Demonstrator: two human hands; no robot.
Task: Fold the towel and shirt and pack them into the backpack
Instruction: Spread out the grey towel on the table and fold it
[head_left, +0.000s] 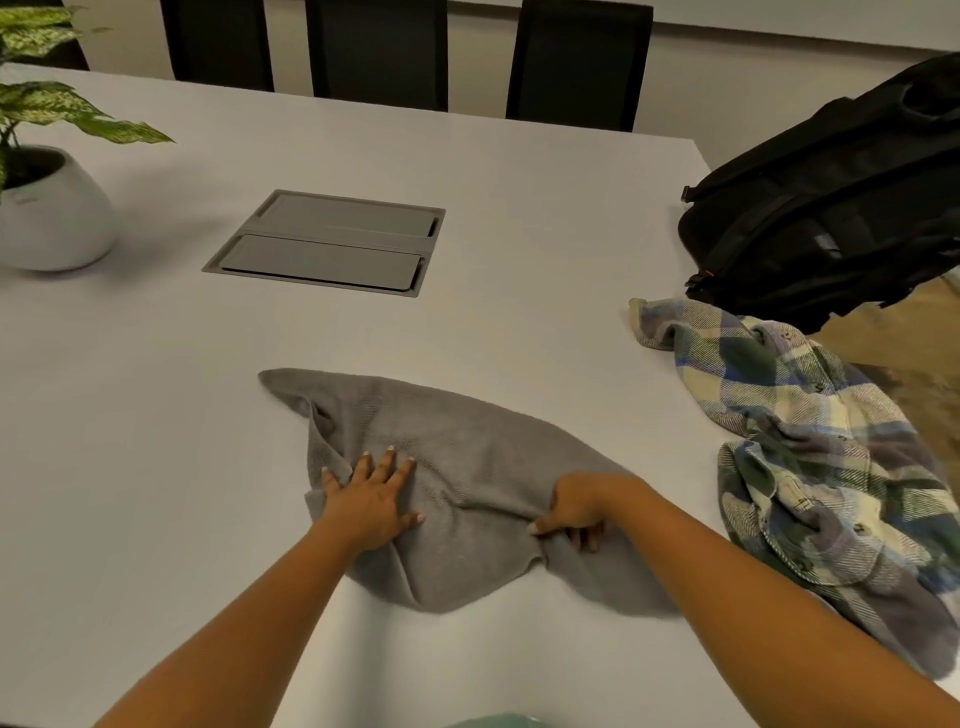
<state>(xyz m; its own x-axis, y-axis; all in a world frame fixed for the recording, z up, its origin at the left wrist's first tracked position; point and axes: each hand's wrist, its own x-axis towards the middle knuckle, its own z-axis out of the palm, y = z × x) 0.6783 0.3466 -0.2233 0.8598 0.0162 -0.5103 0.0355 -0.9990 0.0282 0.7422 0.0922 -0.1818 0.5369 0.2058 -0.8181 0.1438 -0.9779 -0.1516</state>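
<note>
A grey towel (467, 457) lies rumpled on the white table (156, 415) in front of me. My left hand (371, 493) presses flat on its left part, fingers spread. My right hand (576, 512) pinches a fold of the towel near its right side, fingers curled round the cloth. A plaid shirt (810, 467) in blue, green and cream lies crumpled at the table's right edge. Beyond it, at the far right corner, the black backpack (831, 208) lies on its side and hangs partly over the edge.
A potted plant in a white pot (52, 218) stands at the far left. A grey cable hatch (327, 241) is set into the table's middle. Three dark chairs (576, 62) stand along the far side. Wooden floor (904, 343) shows past the right edge.
</note>
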